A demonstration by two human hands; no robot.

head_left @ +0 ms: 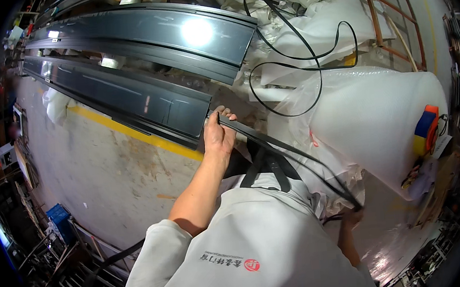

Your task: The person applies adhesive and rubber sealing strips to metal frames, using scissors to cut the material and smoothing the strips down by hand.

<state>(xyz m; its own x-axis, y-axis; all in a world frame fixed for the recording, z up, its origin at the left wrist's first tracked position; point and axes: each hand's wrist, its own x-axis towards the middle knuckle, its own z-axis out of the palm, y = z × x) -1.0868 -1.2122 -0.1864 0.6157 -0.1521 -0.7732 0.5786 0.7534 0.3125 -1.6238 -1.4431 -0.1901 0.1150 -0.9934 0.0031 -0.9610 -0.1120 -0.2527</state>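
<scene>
My left hand (220, 130) is at the near right end of a long dark grey metal profile (144, 99). Its fingers are closed around a flat black strip (279, 142), perhaps rubber. From there two runs of the strip stretch down to the right, to my right hand (351, 218). That hand hangs low beside my body, closed on the strip, with its fingers mostly in shadow. A second, wider dark profile (144, 33) lies behind the first one. More black strip (318, 62) loops loosely to the right of the profile ends.
A big roll of white foam wrap (370, 115) stands to my right, with a red, blue and yellow object (426, 132) on it. Behind is a rusty metal rack (396, 14). A yellow line (130, 131) crosses the concrete floor. Lower left are a blue crate (59, 221) and metal racks.
</scene>
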